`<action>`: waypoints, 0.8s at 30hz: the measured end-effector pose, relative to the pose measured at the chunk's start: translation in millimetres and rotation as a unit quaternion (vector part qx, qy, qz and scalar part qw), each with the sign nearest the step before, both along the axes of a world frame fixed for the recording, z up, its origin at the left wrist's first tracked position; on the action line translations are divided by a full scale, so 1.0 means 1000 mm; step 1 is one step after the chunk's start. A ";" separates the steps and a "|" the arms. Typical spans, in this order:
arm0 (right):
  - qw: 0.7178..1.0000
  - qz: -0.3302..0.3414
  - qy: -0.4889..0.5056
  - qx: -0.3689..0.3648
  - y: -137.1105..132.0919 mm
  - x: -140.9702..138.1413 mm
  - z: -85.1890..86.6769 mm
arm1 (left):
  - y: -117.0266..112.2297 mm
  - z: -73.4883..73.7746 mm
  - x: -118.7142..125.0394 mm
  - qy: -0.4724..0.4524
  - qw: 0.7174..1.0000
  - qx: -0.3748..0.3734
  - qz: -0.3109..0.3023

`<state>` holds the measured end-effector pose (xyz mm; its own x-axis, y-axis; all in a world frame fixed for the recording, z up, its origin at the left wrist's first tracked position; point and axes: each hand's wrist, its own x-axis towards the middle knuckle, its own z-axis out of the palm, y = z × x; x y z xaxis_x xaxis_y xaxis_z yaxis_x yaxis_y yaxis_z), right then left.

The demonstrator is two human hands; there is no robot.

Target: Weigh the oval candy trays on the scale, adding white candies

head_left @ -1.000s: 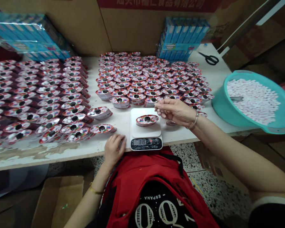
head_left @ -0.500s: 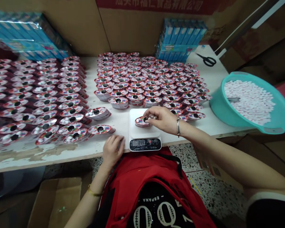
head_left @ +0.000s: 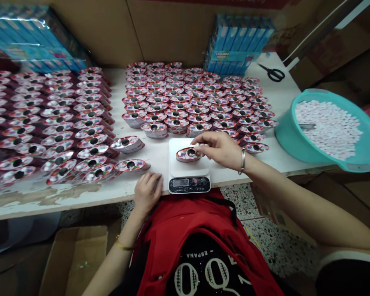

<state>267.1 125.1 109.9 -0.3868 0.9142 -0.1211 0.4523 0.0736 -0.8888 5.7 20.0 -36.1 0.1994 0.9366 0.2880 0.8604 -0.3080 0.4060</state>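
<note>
On the white digital scale (head_left: 189,189) stands a small red-and-white packet (head_left: 185,156) with a round dark opening in its top and a white candy beside the opening. My right hand (head_left: 223,150) is just above the packet's right side, fingers pinched on several white candies (head_left: 200,145). My left hand (head_left: 147,191) rests on the table's front edge, left of the scale, with its fingers loosely curled and nothing visible in them. A similar packet (head_left: 132,165) stands near it. The scale's display is lit, but its digits are not sharp.
Rows of similar packets (head_left: 177,123) fill the table (head_left: 156,150) behind the scale and on the left. A teal basin (head_left: 291,142) of white candies, partly holding a metal scoop (head_left: 306,126), is at right. Black scissors (head_left: 275,74) and wrapped blue boxes (head_left: 237,43) are behind.
My right hand has shifted slightly right and up, off the packet's opening, which now shows more fully. The scale's reading has changed. My left hand stays in place.
</note>
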 end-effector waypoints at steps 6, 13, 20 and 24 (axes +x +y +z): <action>0.979 -0.070 0.131 -0.137 -0.004 0.015 0.004 | 0.001 -0.002 0.001 -0.002 1.000 0.031 -0.002; 0.994 -0.042 0.058 -0.086 -0.006 0.012 -0.007 | 0.002 -0.002 0.000 -0.017 1.000 0.025 -0.005; 0.999 -0.018 -0.045 0.019 -0.002 0.000 -0.011 | 0.004 0.015 0.007 -0.092 0.995 0.044 -0.004; 0.993 -0.068 0.075 -0.056 -0.006 0.013 -0.009 | 0.017 0.044 0.028 -0.059 0.990 0.125 -0.013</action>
<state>279.9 118.8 100.5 -0.2828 0.9430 -0.1756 0.3132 -0.0823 -0.9461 33.4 36.5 8.0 0.1731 0.8287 0.5323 0.8025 -0.4320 0.4116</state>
